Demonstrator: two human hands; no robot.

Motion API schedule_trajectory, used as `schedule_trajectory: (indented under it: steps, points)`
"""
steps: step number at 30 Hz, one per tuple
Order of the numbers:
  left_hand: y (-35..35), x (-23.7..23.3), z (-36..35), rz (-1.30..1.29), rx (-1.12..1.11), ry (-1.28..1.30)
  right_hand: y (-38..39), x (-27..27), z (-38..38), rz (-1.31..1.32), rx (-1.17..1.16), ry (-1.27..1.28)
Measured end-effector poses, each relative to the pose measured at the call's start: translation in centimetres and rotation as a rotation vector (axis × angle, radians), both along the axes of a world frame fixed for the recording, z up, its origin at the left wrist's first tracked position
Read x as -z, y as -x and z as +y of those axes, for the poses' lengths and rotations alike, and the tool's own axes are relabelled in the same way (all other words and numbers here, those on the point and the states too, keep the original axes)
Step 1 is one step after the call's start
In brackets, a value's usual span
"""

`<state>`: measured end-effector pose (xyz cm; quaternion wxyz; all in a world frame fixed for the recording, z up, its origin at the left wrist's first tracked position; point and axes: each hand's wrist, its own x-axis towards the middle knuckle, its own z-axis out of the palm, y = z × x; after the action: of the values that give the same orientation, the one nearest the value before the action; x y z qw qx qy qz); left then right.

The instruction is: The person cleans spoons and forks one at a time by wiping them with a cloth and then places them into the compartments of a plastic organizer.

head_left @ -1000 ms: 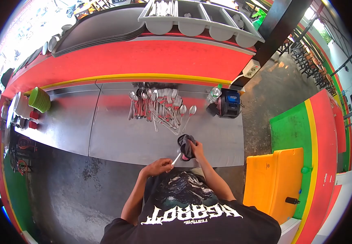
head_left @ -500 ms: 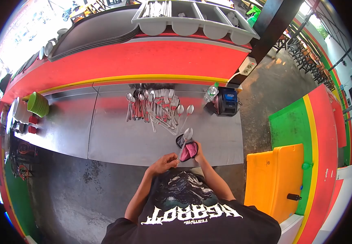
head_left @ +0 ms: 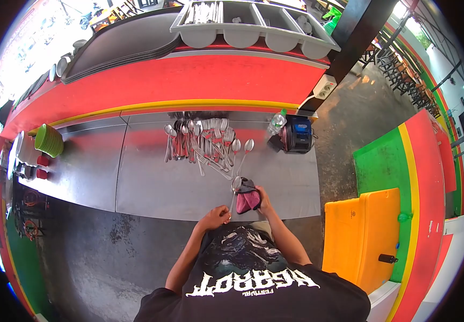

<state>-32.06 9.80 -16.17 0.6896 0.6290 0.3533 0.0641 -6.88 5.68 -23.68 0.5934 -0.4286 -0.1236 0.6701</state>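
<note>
A spoon (head_left: 236, 184) is held by its handle in the left grip (head_left: 215, 217), above the near edge of the desk (head_left: 162, 188); its bowl is pointed away from the fingers, toward the far edge, at the left side of a grey-and-pink cloth (head_left: 248, 199). The cloth is clasped in the right grip (head_left: 264, 200). The handle's end is hidden by the left fingers, and whether bowl and cloth are touching cannot be made out. Toward the far edge, single pieces are hard to separate within the cutlery pile (head_left: 208, 144).
</note>
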Motion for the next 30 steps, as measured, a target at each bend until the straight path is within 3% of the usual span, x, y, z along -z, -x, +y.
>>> schedule_trajectory:
  steps: [8,14,20,30]
  points:
    - [-0.2,0.3,-0.1,-0.078,-0.193,0.153,-0.5,-1.1,0.0,0.043,-0.027,-0.050]
    - [0.1,1.0,-0.1,-0.118,-0.274,0.078,-1.1,2.1,0.1,0.052,0.039,0.018]
    - [0.3,0.0,0.1,-0.085,-0.024,0.034,-0.1,-0.7,0.3,-0.147,-0.041,-0.003]
    - [0.2,-1.7,0.7,0.086,0.210,-0.103,1.0,-2.8,0.6,-0.590,-0.192,-0.094]
